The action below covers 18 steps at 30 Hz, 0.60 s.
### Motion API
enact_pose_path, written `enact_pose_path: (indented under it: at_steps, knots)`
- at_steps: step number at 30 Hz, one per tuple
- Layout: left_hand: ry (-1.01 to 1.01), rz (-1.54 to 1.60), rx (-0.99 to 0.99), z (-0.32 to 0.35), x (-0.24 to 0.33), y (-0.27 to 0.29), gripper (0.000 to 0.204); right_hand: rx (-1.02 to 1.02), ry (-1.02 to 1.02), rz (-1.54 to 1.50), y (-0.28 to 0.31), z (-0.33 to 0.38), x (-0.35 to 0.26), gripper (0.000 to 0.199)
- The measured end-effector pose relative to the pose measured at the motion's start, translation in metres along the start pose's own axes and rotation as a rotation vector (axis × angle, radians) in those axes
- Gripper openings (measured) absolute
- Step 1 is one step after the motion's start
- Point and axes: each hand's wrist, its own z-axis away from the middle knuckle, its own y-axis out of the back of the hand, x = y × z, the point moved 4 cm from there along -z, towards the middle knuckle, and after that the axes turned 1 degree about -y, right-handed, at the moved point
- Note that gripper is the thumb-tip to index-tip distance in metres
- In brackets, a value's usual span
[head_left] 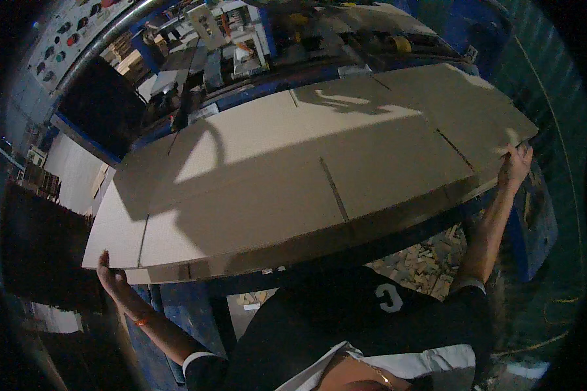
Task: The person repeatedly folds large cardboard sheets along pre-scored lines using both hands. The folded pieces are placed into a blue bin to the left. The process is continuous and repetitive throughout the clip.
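A wide, flat brown cardboard sheet (254, 195) with dark slots cut in from its long edges lies across the machine in front of me. Its front edge looks thick, with more sheets showing beneath it. At the near left corner my left hand (113, 276) grips the edge, one digit pointing up and the others partly hidden by the board. My right hand (518, 164) is closed around the right-hand corner, with its fingertips on the top face. Both arms are spread wide. Shadows fall over much of the cardboard.
A blue machine frame (218, 101) with metal parts runs behind the cardboard. A control panel (65, 42) with round buttons stands at the far left, by a curved metal pipe (111, 36). Cardboard scraps (424, 260) litter the floor below. A green corrugated wall (554, 130) rises on the right.
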Motion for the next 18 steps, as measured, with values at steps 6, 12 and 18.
enact_pose_path:
  at_steps: [6,12,18]
  knots:
    - [0.241,-0.062,0.067,0.006,-0.025,0.007,0.030,-0.218,0.165,0.406,-0.032,0.000,-0.038,0.070]
    - [0.120,-1.115,0.481,0.006,-0.024,0.015,0.070,0.300,-0.155,0.025,-0.097,-0.007,-0.067,0.052]
    - [-0.068,-0.477,0.429,0.019,0.000,-0.012,0.053,0.014,-0.229,0.399,-0.118,-0.046,-0.059,0.046]
